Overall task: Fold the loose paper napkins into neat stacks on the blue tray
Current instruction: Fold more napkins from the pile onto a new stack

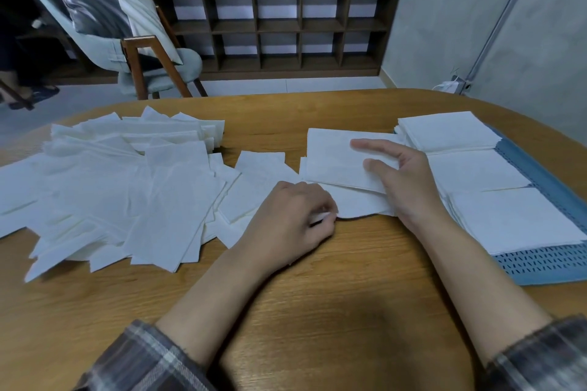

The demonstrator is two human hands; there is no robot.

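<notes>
Paper napkin [336, 159]: the one I am folding lies on the desk [317, 295] at 12 o'clock, between the loose pile [127, 187] and the blue tray [546, 267].
Left hand [295, 219]: fingers curled, pinching the near edge of the napkin's lower layer.
Right hand [406, 184]: fingers straight, pressing flat on the upper fold, gripping nothing.
Handling: I judge it very light, soft and limp. It should crease easily, tear if tugged, and slide on the smooth wood unless pinned.
Where to hold: a corner or edge, pinched lightly, with a flat palm on the fold to set the crease.
Loose pile: at 9 o'clock, many sheets fanned and overlapping. The nearest ones reach the working napkin's left edge, so a careless lift could drag a neighbour along.
Blue tray: at 3 o'clock, carrying three folded stacks [514, 222] in a row from near to far. The far stack sits just beside the napkin's right corner, and my right wrist could nudge it.
Background: a chair [136, 51] and cubby shelf [279, 25] at 12 o'clock, well apart and no obstacle.
</notes>
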